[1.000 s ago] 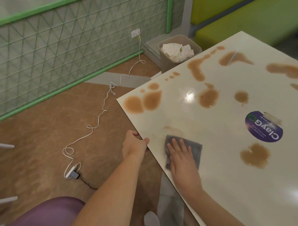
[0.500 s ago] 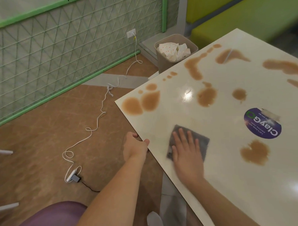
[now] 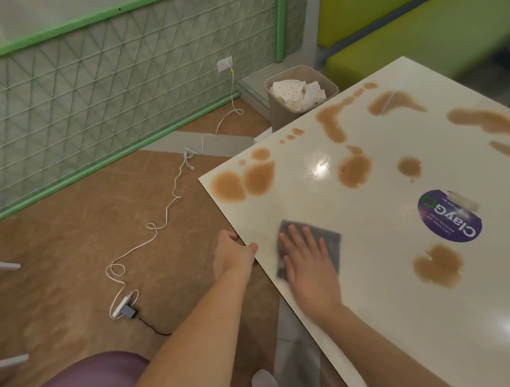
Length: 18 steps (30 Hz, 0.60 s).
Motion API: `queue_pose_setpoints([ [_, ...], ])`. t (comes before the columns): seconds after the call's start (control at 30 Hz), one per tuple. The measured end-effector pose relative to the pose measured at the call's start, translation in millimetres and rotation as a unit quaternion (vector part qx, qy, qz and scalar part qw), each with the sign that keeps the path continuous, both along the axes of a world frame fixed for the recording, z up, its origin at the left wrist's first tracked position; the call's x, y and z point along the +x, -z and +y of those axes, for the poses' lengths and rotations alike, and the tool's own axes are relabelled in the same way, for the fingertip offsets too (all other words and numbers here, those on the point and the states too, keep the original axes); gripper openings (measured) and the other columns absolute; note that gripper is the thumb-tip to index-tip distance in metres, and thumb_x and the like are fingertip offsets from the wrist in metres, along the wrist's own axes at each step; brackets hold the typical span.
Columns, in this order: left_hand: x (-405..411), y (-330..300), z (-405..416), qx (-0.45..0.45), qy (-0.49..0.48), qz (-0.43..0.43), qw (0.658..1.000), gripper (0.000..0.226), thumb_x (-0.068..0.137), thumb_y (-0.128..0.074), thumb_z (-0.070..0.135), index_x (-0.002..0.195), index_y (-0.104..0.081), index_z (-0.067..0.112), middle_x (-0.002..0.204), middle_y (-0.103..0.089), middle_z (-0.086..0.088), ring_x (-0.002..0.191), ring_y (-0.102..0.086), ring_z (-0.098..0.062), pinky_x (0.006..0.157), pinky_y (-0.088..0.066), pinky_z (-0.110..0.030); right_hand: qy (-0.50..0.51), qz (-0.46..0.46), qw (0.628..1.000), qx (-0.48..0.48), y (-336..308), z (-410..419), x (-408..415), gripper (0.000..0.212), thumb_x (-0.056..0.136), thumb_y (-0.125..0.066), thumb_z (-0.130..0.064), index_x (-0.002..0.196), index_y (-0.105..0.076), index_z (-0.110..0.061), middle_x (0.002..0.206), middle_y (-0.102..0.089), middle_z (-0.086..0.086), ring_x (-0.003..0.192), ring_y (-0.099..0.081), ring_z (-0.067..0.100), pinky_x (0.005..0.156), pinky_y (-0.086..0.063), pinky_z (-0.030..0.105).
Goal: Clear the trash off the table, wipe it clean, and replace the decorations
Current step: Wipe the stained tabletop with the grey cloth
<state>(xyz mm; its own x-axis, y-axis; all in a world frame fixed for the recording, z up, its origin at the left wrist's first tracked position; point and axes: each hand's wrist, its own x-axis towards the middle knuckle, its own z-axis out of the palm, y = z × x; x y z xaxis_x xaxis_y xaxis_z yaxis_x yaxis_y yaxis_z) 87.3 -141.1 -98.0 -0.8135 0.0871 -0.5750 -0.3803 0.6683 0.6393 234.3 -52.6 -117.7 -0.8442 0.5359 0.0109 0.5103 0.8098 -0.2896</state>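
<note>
We see the right hand flat, fingers spread, pressing a grey cloth onto the white table near its left edge, the cloth blurred. The left hand grips that edge just beside the cloth, thumb on top and fingers curled underneath. Brown spills dot the tabletop beyond the cloth and to its right, a round purple sticker sits among them, and a bin holding crumpled paper stands on the floor past the far corner.

white ext. cord, wall outlet, green bench
</note>
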Motion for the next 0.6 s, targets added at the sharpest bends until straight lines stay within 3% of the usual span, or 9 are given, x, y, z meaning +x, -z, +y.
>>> queue_pose_setpoints([
  [0.13, 1, -3, 1, 0.007, 0.0, 0.001, 1.0, 0.037, 0.076, -0.077, 0.02, 0.094, -0.046, 0.025, 0.079, -0.057, 0.008, 0.063, -0.071, -0.023, 0.077, -0.058, -0.042, -0.11, -0.025, 0.993, -0.03, -6, 29, -41, 0.056, 0.098, -0.016, -0.043, 0.15, -0.033, -0.031, 0.16, -0.022, -0.009, 0.15, -0.012, 0.018, 0.121, -0.008, 0.041],
  [0.27, 4, -7, 0, 0.025, 0.001, -0.016, 1.0, 0.035, 0.078, -0.074, 0.019, 0.096, -0.044, 0.025, 0.081, -0.061, 0.007, 0.059, -0.071, -0.022, 0.079, -0.058, -0.043, -0.032, -0.05, 0.997, -0.049, -8, 80, -42, 0.073, 0.088, 0.002, -0.05, 0.155, -0.019, -0.028, 0.163, -0.007, -0.008, 0.151, 0.0, 0.018, 0.119, 0.004, 0.037],
  [0.43, 6, -7, -4, 0.032, -0.014, -0.021, 0.999, 0.035, 0.076, -0.074, 0.02, 0.094, -0.046, 0.029, 0.09, -0.065, 0.008, 0.058, -0.071, -0.019, 0.078, -0.058, -0.044, 0.053, -0.006, 0.998, 0.03, -1, 37, 6, 0.055, 0.099, -0.022, -0.036, 0.149, -0.038, -0.019, 0.159, -0.027, 0.002, 0.147, -0.023, 0.027, 0.118, -0.012, 0.043],
  [0.6, 6, -7, -1, 0.024, -0.023, -0.011, 0.999, 0.035, 0.076, -0.076, 0.021, 0.095, -0.048, 0.029, 0.087, -0.066, 0.009, 0.062, -0.071, -0.018, 0.079, -0.058, -0.043, -0.093, -0.009, 0.996, 0.015, 0, 25, -6, 0.051, 0.102, -0.023, -0.038, 0.151, -0.034, -0.027, 0.159, -0.026, -0.006, 0.148, -0.018, 0.018, 0.118, -0.013, 0.041],
])
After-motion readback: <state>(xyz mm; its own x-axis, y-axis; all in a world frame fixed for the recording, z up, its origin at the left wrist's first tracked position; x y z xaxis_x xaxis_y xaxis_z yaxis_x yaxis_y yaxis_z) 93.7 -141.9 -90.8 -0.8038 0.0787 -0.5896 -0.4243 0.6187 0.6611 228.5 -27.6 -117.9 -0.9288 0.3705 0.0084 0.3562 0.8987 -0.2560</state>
